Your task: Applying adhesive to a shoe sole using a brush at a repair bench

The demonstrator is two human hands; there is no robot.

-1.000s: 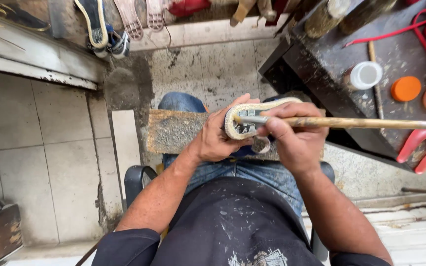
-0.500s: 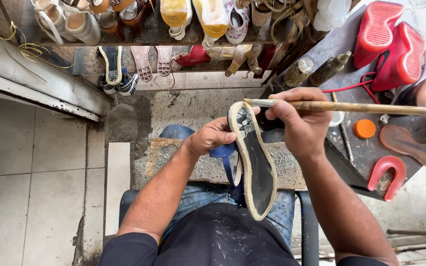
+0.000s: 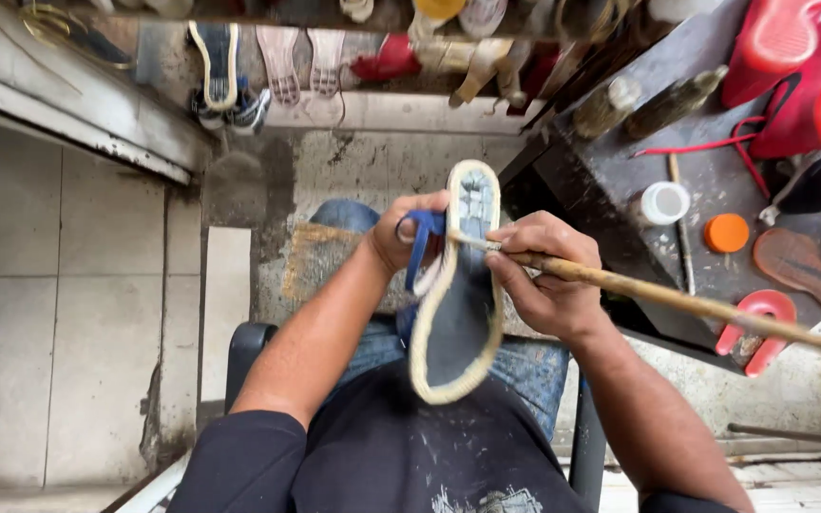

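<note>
My left hand [image 3: 409, 231] grips a sandal [image 3: 458, 313] by its blue strap, holding it upright with the dark sole facing me; a pale woven rim runs round the sole. My right hand [image 3: 545, 280] is closed on a long wooden stick [image 3: 715, 309] whose tip touches the upper part of the sole. The stick stretches off to the right edge. Both hands are over my lap, above my jeans and a worn board resting on my knees.
A dark workbench [image 3: 620, 180] at right carries a white jar [image 3: 665, 202], an orange lid [image 3: 726, 233], a red sole piece [image 3: 757, 328], red shoe forms [image 3: 791, 66] and bottles. Sandals and soles [image 3: 282, 62] lie on the far ledge. Tiled floor at left.
The sandal turned from lying sideways to standing upright with the sole toward me. The stick's tip shifted onto the sole's upper part, and the view tilted slightly downward.
</note>
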